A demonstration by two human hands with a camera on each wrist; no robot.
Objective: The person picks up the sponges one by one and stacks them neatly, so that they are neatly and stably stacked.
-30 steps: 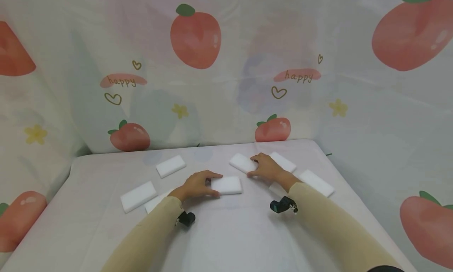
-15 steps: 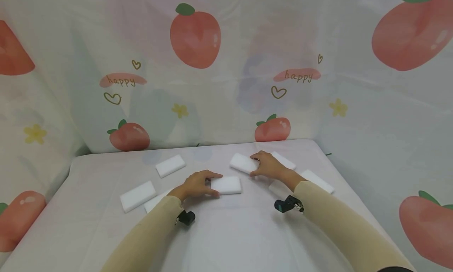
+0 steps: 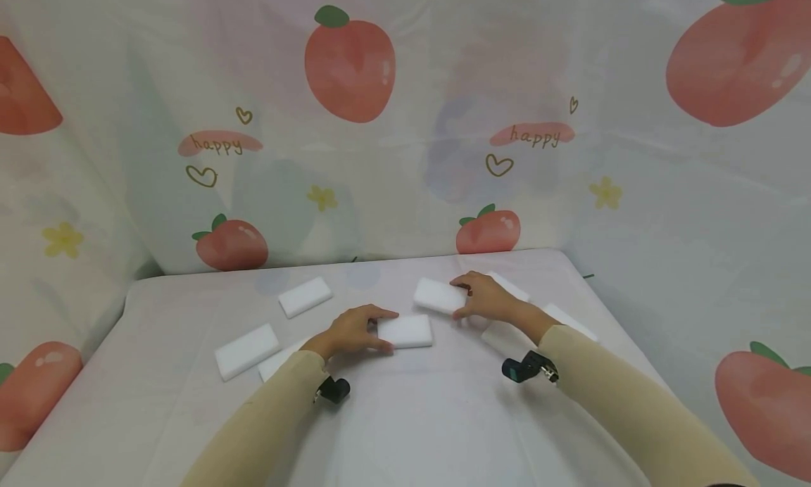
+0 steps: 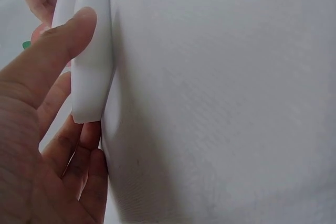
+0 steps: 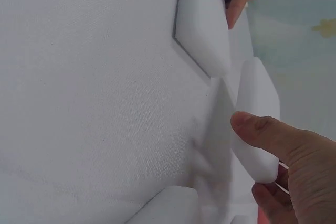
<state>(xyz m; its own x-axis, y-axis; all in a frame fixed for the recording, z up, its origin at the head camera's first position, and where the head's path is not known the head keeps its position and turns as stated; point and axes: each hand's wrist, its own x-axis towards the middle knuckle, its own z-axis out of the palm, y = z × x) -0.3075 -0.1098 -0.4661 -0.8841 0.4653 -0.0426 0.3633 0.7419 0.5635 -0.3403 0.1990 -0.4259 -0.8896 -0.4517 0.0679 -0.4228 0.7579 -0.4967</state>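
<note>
Near the middle of the table, my left hand (image 3: 350, 331) holds one end of a white sponge block (image 3: 408, 331), thumb on the near long side and fingers behind. That sponge lies flat on the cloth. Just behind it and to the right, my right hand (image 3: 486, 297) pinches a second white sponge (image 3: 437, 294) by its right end. In the right wrist view this sponge (image 5: 260, 103) sits between thumb and fingers, apparently raised off the cloth with a shadow beside it. The two sponges are close but apart. My right fingers hide its right end.
Left of the hands lie a back sponge (image 3: 305, 297), a nearer one (image 3: 247, 352) and one partly behind the left forearm (image 3: 279, 360). On the right are a back sponge (image 3: 512, 287), one behind the sleeve (image 3: 571, 321) and one by the right wrist (image 3: 503, 338). A fruit-print curtain (image 3: 399, 184) stands behind.
My right hand has shifted slightly right, and the sponge in it has moved right and turned a little straighter. The left hand and its sponge have stayed put.
</note>
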